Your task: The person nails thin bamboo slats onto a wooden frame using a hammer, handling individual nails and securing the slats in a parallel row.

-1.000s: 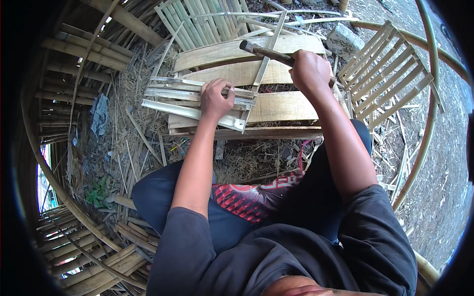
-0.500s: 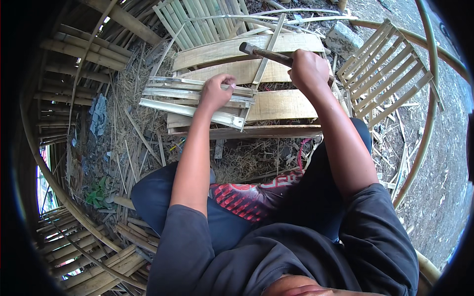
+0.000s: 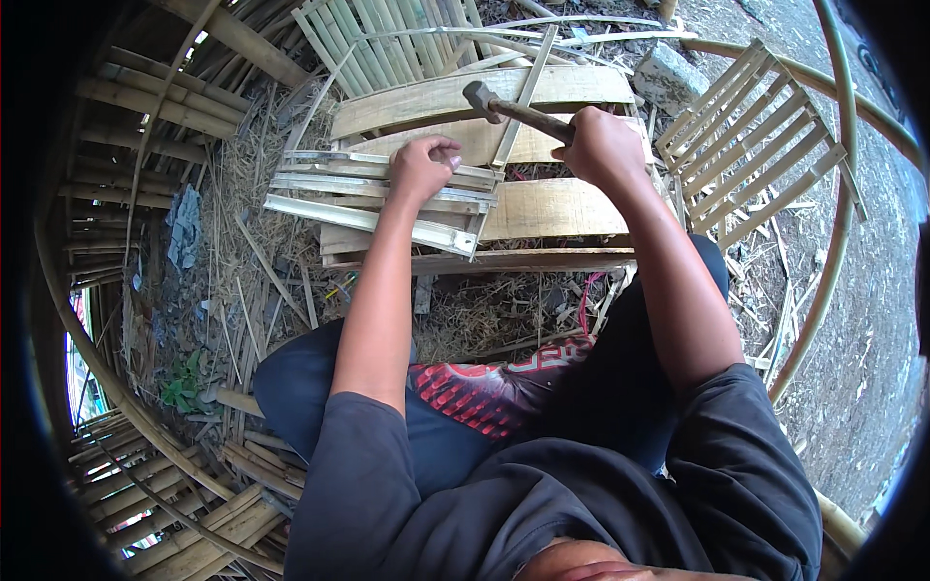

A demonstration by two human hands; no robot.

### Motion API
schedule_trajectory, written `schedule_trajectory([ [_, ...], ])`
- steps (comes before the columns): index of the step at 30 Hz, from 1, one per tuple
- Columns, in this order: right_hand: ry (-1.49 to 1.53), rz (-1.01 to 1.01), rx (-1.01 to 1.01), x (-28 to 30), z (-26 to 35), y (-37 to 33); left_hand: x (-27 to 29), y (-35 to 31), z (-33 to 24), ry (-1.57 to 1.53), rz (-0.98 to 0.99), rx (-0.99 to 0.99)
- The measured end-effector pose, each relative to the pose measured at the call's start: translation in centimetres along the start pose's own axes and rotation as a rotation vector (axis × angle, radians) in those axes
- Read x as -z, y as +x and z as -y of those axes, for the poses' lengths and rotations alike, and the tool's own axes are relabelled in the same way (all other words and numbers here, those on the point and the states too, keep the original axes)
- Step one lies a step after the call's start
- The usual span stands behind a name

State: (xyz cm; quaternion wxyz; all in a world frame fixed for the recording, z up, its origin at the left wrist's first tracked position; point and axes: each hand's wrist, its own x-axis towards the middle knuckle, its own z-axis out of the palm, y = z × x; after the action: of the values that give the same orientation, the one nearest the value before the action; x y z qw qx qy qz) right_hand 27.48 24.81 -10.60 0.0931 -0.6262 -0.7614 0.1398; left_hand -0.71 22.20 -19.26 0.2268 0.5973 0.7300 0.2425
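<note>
Raised over a low stand of pale wooden planks [image 3: 552,208], my right hand [image 3: 607,145] grips a hammer [image 3: 528,114] by its handle, the head pointing left. My left hand [image 3: 423,167] rests on a small rack of bamboo slats [image 3: 325,214], which lies across the stand's left side. Its thumb and fingers are curled together at the rack's right part; anything pinched in them is too small to make out. A narrow bamboo strip [image 3: 528,92] slants over the planks, its lower end beside the rack and below the hammer.
A slatted bamboo panel [image 3: 751,145] leans at the right, near a grey concrete block [image 3: 670,79]. Another panel [image 3: 383,44] lies beyond the stand. A long bent bamboo pole [image 3: 841,194] curves down the right side. Shavings and straw [image 3: 281,223] litter the ground.
The hammer has turned in my right hand, so its head shows larger and slightly further left. My left hand stays on the slats, its fingers a little more curled.
</note>
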Motion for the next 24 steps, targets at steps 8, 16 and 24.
schedule_trajectory([
  [8,0.143,0.15,0.048,0.4,-2.0,-1.1,0.6,-4.3,-3.4,0.049,-0.15,0.08],
  [16,0.196,0.133,0.037,1.7,-1.5,-5.5,-0.1,-5.9,-0.2,0.123,-0.263,-0.307],
  [24,0.126,0.272,-0.02,3.3,0.8,-7.5,-1.0,-6.7,-0.1,0.183,-0.363,-0.472],
])
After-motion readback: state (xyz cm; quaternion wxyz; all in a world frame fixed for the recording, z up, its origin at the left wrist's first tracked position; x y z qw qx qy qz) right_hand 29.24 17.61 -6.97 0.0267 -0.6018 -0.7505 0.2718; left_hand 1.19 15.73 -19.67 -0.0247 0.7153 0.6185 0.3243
